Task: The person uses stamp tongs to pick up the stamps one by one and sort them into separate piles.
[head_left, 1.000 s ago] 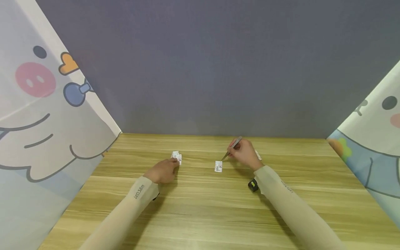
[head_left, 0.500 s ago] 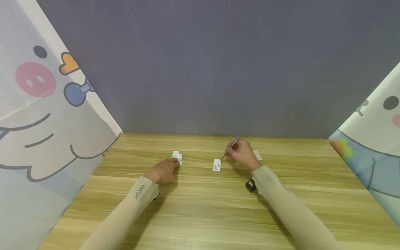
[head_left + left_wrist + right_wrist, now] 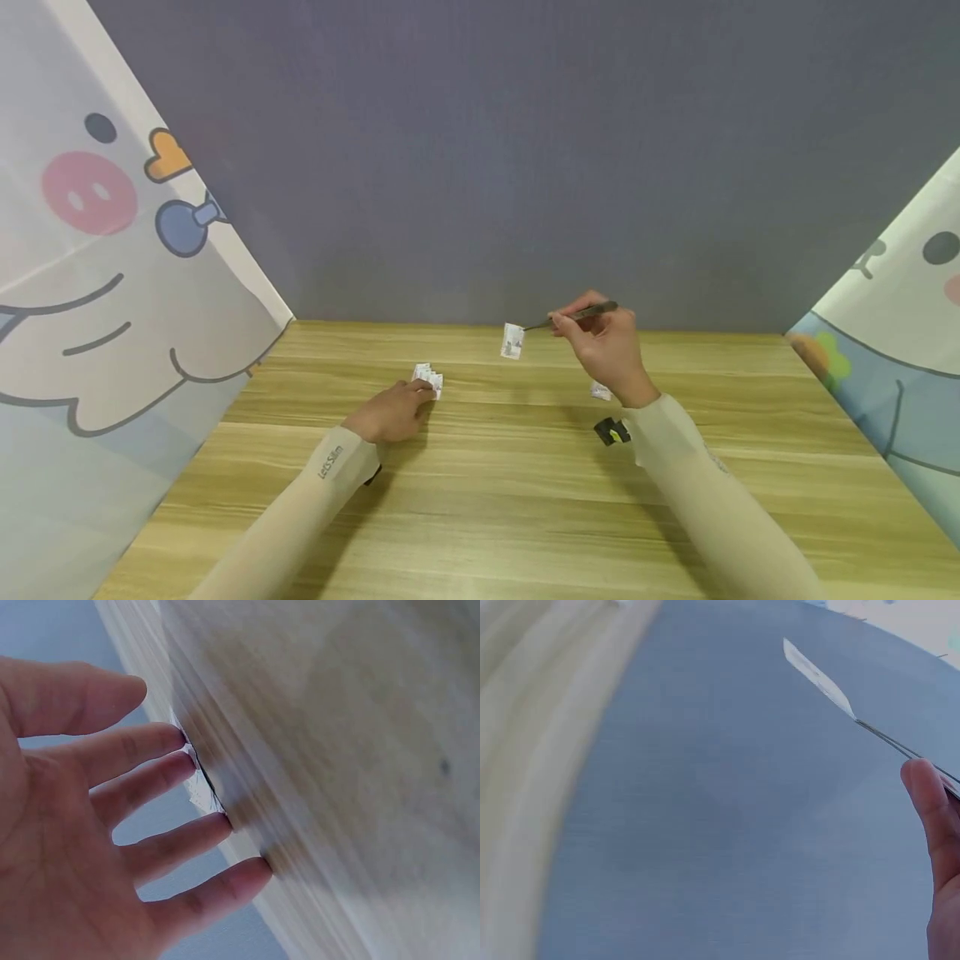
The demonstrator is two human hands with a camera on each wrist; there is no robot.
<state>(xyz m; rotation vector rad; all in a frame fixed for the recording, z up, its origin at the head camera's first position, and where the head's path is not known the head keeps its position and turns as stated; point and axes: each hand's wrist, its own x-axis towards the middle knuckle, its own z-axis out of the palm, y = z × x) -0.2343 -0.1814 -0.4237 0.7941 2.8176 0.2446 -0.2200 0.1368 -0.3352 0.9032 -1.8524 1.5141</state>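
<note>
My left hand (image 3: pixel 390 412) rests palm down on the wooden table, its fingertips on a small fanned set of white printed paper slips (image 3: pixel 424 372). In the left wrist view its fingers (image 3: pixel 180 840) reach out nearly straight, with the slips (image 3: pixel 204 787) flat under the middle ones and the thumb held off. My right hand (image 3: pixel 611 354) pinches metal tweezers (image 3: pixel 596 309). Gripped by a corner in the tweezer tips, a white printed slip (image 3: pixel 512 342) hangs raised over the back of the table; the right wrist view shows it slightly curved (image 3: pixel 819 679).
More white printed paper (image 3: pixel 600 391) lies on the table, partly hidden behind my right wrist. A grey wall (image 3: pixel 480 167) stands at the table's back edge, and panels with cartoon animals flank both sides (image 3: pixel 90 333). A black device (image 3: pixel 611 431) sits under my right wrist.
The tweezers have lifted the slip from the table's middle, up and slightly left. My right hand has risen and turned the tweezers nearly level. My left hand has barely shifted.
</note>
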